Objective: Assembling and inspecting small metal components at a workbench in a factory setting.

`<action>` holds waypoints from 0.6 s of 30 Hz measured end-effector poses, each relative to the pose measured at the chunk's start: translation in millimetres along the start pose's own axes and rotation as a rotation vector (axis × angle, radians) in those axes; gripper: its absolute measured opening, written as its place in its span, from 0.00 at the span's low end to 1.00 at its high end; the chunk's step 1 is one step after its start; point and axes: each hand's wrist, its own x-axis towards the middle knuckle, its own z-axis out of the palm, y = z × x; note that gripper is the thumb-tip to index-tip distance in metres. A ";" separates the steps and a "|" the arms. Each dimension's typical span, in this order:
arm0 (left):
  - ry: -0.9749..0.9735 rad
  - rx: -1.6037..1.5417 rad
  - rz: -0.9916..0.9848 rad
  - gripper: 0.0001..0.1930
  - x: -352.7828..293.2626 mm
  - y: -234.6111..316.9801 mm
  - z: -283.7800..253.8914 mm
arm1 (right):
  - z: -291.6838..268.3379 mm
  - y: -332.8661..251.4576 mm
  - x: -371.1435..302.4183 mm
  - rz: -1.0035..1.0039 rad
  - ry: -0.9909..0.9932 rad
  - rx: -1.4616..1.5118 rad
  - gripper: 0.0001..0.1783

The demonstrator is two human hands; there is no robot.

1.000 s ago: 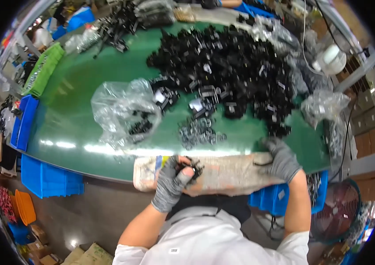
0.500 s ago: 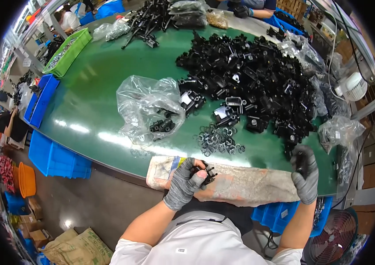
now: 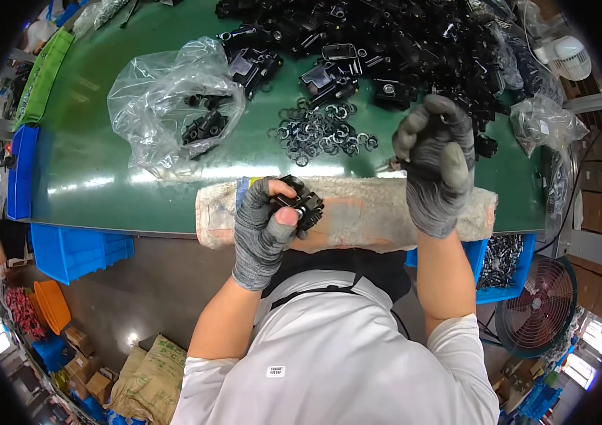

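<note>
In a grey glove with bare thumb and index tips, my left hand (image 3: 262, 234) is closed round a black clamp-like part (image 3: 302, 207), above the cloth pad's left half. My right hand (image 3: 437, 166), also gloved in grey, is raised above the pad's right half. Its palm faces up, the fingers loosely curled and the thumb apart, and I see nothing held in it. By its lower fingertips shows a small blurred shape I cannot make out. Beyond the hands lies a loose pile of small C-shaped rings (image 3: 318, 131). Black parts like the held one (image 3: 329, 81) lie just behind the rings.
A large heap of black parts (image 3: 414, 42) covers the far right of the green table (image 3: 88, 142). An open clear bag (image 3: 152, 106) with black parts lies left of the rings. The pale cloth pad (image 3: 357, 212) runs along the front edge. A fan (image 3: 536, 304) stands below right.
My view has tilted down and shifted right. My right hand has come in from the heap's near edge toward the left, turning palm up. My left hand keeps hold of the black part.
</note>
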 end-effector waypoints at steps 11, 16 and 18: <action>-0.029 0.002 0.007 0.35 -0.3 0.9 -2.3 | 12.1 38.2 18.6 -0.038 0.016 0.070 0.32; -0.036 0.019 -0.013 0.36 -0.1 0.7 -4.0 | 11.4 35.9 17.3 0.018 0.092 0.064 0.24; -0.049 0.026 -0.033 0.36 0.5 1.1 -2.2 | 0.2 26.9 20.4 0.011 0.078 0.088 0.21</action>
